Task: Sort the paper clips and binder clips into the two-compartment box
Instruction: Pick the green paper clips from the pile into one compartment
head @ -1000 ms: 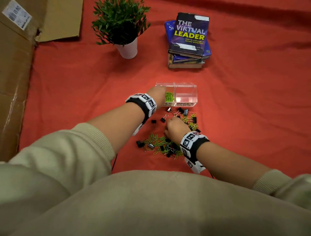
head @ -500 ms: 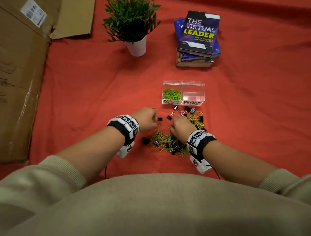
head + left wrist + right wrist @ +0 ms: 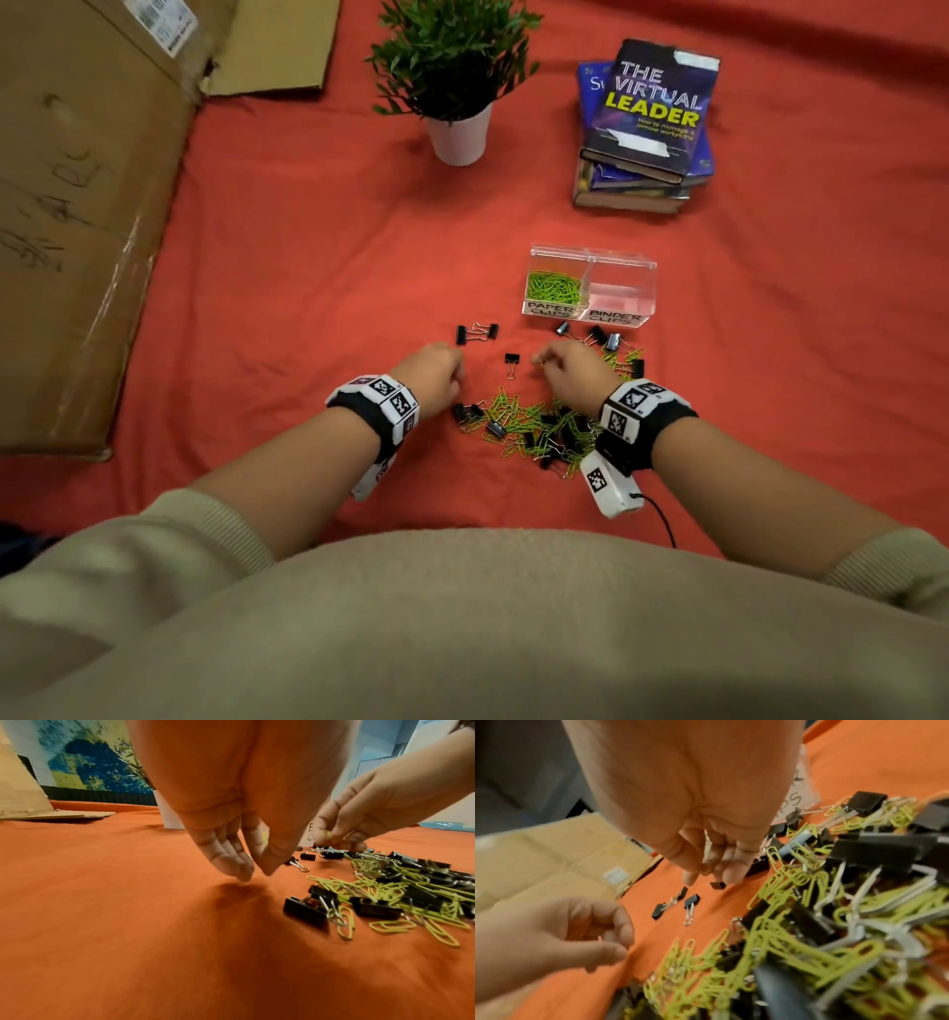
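The clear two-compartment box (image 3: 619,259) stands on the red cloth; its left compartment, labelled paper clips, holds green paper clips (image 3: 553,287), and the right one, labelled binder clips, looks bare. A mixed pile (image 3: 534,429) of green paper clips and black binder clips lies in front of it. My right hand (image 3: 539,360) hovers over the pile's far edge and pinches a green paper clip (image 3: 329,834); a silvery wire piece shows between its fingers too. My left hand (image 3: 454,372) hangs left of the pile, fingertips (image 3: 244,874) pointing down just above the cloth, with nothing in it.
Loose binder clips (image 3: 477,331) lie beyond the left hand, one (image 3: 511,362) between the hands. A potted plant (image 3: 457,103) and a stack of books (image 3: 647,128) stand behind the box. Flattened cardboard (image 3: 77,205) covers the left side.
My left hand drew back from the box's paper clip compartment to the cloth left of the pile. The right hand stayed over the pile and now pinches a clip.
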`<state>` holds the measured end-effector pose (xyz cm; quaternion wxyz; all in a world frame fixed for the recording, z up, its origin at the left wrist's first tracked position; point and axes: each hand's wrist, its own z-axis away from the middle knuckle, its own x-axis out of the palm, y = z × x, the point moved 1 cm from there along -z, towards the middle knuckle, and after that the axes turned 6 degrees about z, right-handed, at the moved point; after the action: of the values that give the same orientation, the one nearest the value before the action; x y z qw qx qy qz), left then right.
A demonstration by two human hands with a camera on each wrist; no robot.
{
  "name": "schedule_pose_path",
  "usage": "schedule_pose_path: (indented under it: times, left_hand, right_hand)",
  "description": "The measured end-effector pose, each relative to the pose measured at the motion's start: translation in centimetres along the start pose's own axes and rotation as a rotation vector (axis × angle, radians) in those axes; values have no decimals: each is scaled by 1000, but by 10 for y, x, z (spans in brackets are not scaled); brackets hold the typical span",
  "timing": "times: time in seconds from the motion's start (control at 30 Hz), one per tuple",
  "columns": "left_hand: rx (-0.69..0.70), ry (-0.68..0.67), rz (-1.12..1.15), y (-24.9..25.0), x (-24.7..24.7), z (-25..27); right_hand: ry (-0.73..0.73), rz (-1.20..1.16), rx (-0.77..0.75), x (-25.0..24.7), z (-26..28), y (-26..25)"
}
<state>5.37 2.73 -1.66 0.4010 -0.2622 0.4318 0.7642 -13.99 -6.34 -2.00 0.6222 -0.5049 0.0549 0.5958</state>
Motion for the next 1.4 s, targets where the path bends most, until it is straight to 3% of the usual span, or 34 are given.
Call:
schedule_pose_path:
  times: [0.13,0.2,0.37,0.5,0.63,0.8,0.97,1.13,1.4]
  left_hand:
    - [36,-21,-37,6,1,3]
    - [36,-68,-60,6,9,6]
    - [5,-78,-34,1,19,3]
    - [-6,9,27,-1,12,-1]
    - [14,145,6,1,9,0]
    - [114,-40,-73,9,22,6]
    - [115,-73,-85,9,32,10]
    - [110,-78,-93,9,33,11]
    - [32,-25,-82,10,37,11]
  right_hand:
    - [-114,-348,113,-2,-2,-7]
    - [-149,-365,99,2,0,-14]
    - [-208,98,-191,20,0,-27]
    - [-226,415,-404,22,-1,-18]
    - [-179,475,-400,23,5,-4]
    - [-81,509,-424,29,11,7]
    - [-35,521,-395,38,15,10]
    - [-48,407,-248,30,16,7]
    - [-83,-201,-11,-2,12,2]
